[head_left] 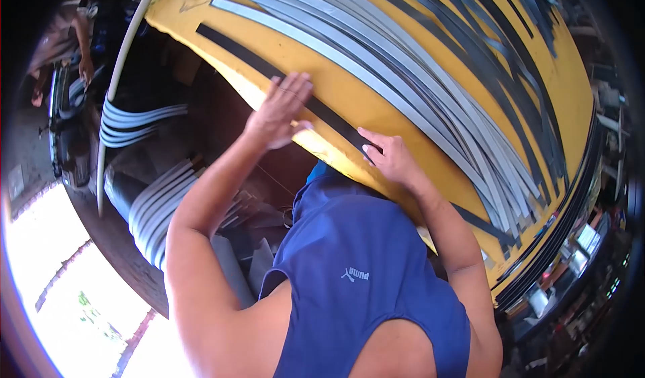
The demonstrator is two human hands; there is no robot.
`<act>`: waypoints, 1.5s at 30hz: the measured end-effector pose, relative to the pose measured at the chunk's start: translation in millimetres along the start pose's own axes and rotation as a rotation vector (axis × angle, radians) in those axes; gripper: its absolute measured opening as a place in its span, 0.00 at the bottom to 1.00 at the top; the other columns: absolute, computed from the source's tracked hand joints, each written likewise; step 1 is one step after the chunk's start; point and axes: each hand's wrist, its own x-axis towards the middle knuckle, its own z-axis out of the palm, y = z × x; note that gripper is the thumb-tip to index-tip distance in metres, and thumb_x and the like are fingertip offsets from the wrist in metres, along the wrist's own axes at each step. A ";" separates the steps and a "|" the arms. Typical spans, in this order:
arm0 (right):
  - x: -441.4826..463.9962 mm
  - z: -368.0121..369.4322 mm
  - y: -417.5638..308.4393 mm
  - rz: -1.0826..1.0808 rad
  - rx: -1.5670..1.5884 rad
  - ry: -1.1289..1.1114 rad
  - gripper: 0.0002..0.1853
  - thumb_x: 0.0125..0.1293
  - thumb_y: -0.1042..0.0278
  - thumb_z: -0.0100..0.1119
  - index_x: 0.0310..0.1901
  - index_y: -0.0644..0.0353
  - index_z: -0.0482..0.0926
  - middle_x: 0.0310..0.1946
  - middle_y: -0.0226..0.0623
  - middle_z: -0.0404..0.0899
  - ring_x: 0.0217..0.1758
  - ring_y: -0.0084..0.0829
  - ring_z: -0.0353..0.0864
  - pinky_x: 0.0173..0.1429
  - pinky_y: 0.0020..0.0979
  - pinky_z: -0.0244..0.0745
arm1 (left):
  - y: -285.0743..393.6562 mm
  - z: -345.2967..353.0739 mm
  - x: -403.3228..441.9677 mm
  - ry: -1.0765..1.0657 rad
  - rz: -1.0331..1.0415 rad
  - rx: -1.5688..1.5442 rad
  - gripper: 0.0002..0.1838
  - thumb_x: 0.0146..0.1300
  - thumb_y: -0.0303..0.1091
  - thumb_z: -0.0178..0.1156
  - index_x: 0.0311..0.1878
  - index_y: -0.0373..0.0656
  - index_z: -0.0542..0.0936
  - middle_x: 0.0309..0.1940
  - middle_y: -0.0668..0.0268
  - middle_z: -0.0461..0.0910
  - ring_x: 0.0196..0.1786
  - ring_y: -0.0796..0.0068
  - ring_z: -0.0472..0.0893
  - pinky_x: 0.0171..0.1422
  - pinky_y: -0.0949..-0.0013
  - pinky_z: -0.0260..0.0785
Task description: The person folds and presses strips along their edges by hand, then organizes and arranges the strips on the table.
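A long, flat black strip lies along the near edge of the yellow table. My left hand rests across it with fingers stretched out and fairly flat, its thumb near the table edge. Further along the same strip is my right hand, its index finger on the far side and the other fingertips bent in at the near side, closed about the strip. A dark strip shows beyond my right forearm; whether it is the same piece is hidden.
Several grey strips and dark strips fan across the table. Bundled grey lengths hang below left, beside a pale upright pole. Another person's hand shows far left. Cluttered shelves stand at right.
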 end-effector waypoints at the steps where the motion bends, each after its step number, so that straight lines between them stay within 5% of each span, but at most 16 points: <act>1: -0.1 -0.5 0.7 0.010 0.011 -0.004 0.22 0.68 0.67 0.57 0.61 0.64 0.80 0.31 0.53 0.86 0.34 0.44 0.89 0.46 0.38 0.81 | -25.6 -3.1 -0.4 0.017 -0.073 0.042 0.48 0.69 0.59 0.55 0.81 0.38 0.51 0.84 0.56 0.46 0.86 0.56 0.43 0.86 0.47 0.32; 5: -0.1 3.9 9.2 -0.017 0.064 0.030 0.22 0.67 0.66 0.57 0.61 0.63 0.80 0.34 0.54 0.86 0.36 0.46 0.88 0.49 0.38 0.81 | -100.1 -5.9 -3.3 0.132 -0.276 0.193 0.47 0.72 0.59 0.50 0.83 0.39 0.45 0.85 0.57 0.41 0.86 0.56 0.40 0.86 0.46 0.31; 6: -0.3 2.6 8.9 -0.002 0.035 0.014 0.22 0.68 0.68 0.57 0.63 0.63 0.79 0.35 0.52 0.87 0.35 0.39 0.87 0.48 0.35 0.81 | -90.4 -4.5 -0.5 0.184 -0.273 0.148 0.46 0.74 0.57 0.51 0.82 0.38 0.47 0.85 0.56 0.42 0.86 0.56 0.40 0.86 0.43 0.31; 8: 0.7 -0.7 6.4 0.024 -0.029 -0.031 0.23 0.70 0.71 0.56 0.66 0.63 0.77 0.36 0.46 0.88 0.33 0.25 0.85 0.46 0.29 0.80 | -33.8 -5.5 4.3 0.118 -0.135 0.025 0.42 0.73 0.51 0.54 0.81 0.37 0.52 0.84 0.54 0.45 0.86 0.55 0.42 0.86 0.42 0.31; 11: 4.4 6.5 21.5 -0.080 0.021 0.051 0.22 0.66 0.66 0.58 0.62 0.60 0.80 0.42 0.56 0.86 0.42 0.50 0.88 0.54 0.39 0.81 | 43.8 9.9 10.0 0.119 0.193 -0.079 0.33 0.69 0.40 0.60 0.74 0.40 0.66 0.77 0.55 0.60 0.83 0.57 0.53 0.83 0.42 0.42; 15: -1.3 1.2 9.1 0.002 0.077 0.030 0.22 0.66 0.66 0.62 0.61 0.61 0.80 0.38 0.53 0.86 0.36 0.42 0.86 0.48 0.36 0.79 | 47.5 -5.9 32.6 0.169 0.409 -0.322 0.26 0.58 0.30 0.67 0.61 0.40 0.77 0.58 0.58 0.79 0.65 0.57 0.76 0.71 0.50 0.63; 20: -1.9 -3.5 8.7 0.137 0.207 -0.036 0.19 0.67 0.69 0.65 0.59 0.62 0.80 0.30 0.39 0.84 0.31 0.23 0.77 0.42 0.29 0.74 | 34.5 -10.7 52.6 0.152 0.608 -0.354 0.15 0.53 0.28 0.68 0.44 0.42 0.77 0.45 0.63 0.79 0.50 0.59 0.78 0.56 0.58 0.69; 31: -8.1 -6.2 6.6 0.127 0.220 0.029 0.18 0.66 0.70 0.66 0.57 0.63 0.81 0.27 0.32 0.80 0.31 0.20 0.74 0.40 0.27 0.73 | 29.9 -9.8 65.8 0.107 0.757 -0.328 0.07 0.55 0.28 0.66 0.36 0.42 0.78 0.44 0.64 0.79 0.49 0.61 0.78 0.53 0.60 0.70; 40: -3.8 -1.1 8.0 0.066 0.079 0.067 0.13 0.65 0.72 0.65 0.50 0.65 0.81 0.24 0.34 0.78 0.26 0.23 0.72 0.35 0.29 0.72 | 40.9 1.6 41.4 0.256 0.527 -0.354 0.07 0.57 0.30 0.68 0.38 0.46 0.81 0.49 0.68 0.80 0.55 0.63 0.78 0.62 0.54 0.66; 45: 0.2 3.0 19.7 -0.056 0.000 0.105 0.12 0.66 0.72 0.64 0.49 0.66 0.81 0.26 0.40 0.83 0.28 0.27 0.81 0.36 0.32 0.76 | 72.6 11.4 12.2 0.517 -0.004 -0.349 0.15 0.53 0.35 0.74 0.44 0.47 0.84 0.57 0.62 0.77 0.64 0.57 0.74 0.71 0.46 0.57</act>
